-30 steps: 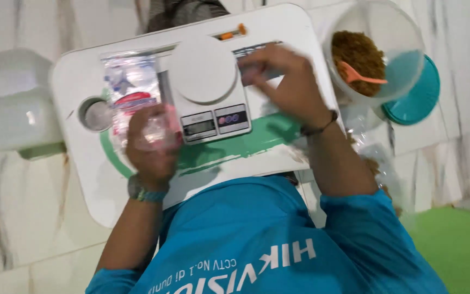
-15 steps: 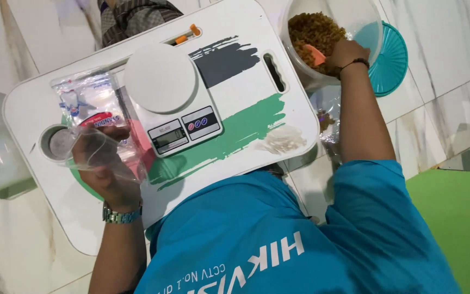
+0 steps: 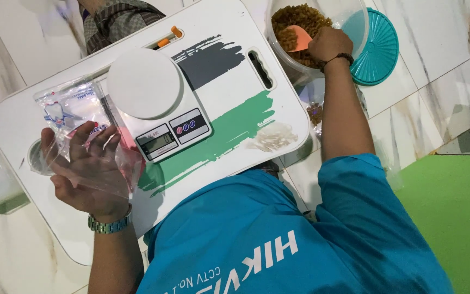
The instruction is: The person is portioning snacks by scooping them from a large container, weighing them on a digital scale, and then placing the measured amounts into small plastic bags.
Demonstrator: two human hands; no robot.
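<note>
Left hand [image 3: 85, 174] half open, gripping a clear plastic bag [image 3: 91, 139] beside the scale [image 3: 156, 103]. Right hand [image 3: 328, 46] closed on an orange scoop [image 3: 299, 39] — inside the pasta tub [image 3: 305, 24].

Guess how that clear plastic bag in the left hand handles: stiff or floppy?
Probably floppy: the clear plastic bag drapes and creases over the left hand with no shape of its own. Likely very light, since it looks empty. Possibly slippery, as the film looks glossy, and its mouth may sag unless held open.

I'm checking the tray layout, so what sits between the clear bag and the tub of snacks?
In the head view, the white kitchen scale sits between the clear bag and the tub of snacks, then bare painted tray.
</note>
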